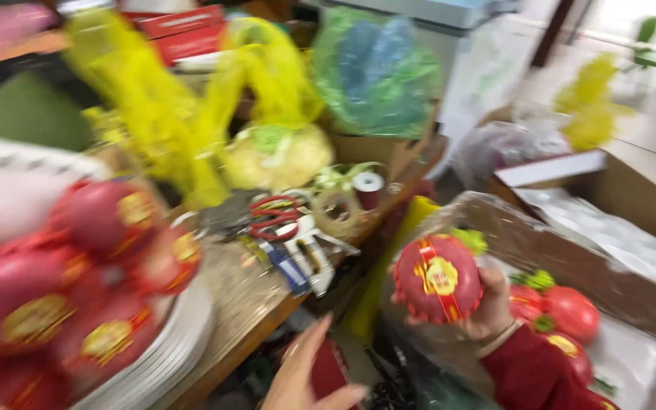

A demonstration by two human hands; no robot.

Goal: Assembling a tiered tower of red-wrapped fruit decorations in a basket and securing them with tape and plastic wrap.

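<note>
Red netted fruits heaped at desk's near-left corner; left hand spread wide, empty, below desk edge; right hand grips a ribboned red fruit over the lined carton.

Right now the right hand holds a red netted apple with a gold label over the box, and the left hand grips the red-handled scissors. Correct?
Not quite. In the head view the left hand is open and empty, below the table edge; the red-handled scissors lie on the table. The right hand does hold the apple.

The red apple wears rough foam netting with a shiny gold label. The worktop looks like worn wood. Yellow bags are thin glossy plastic.
</note>
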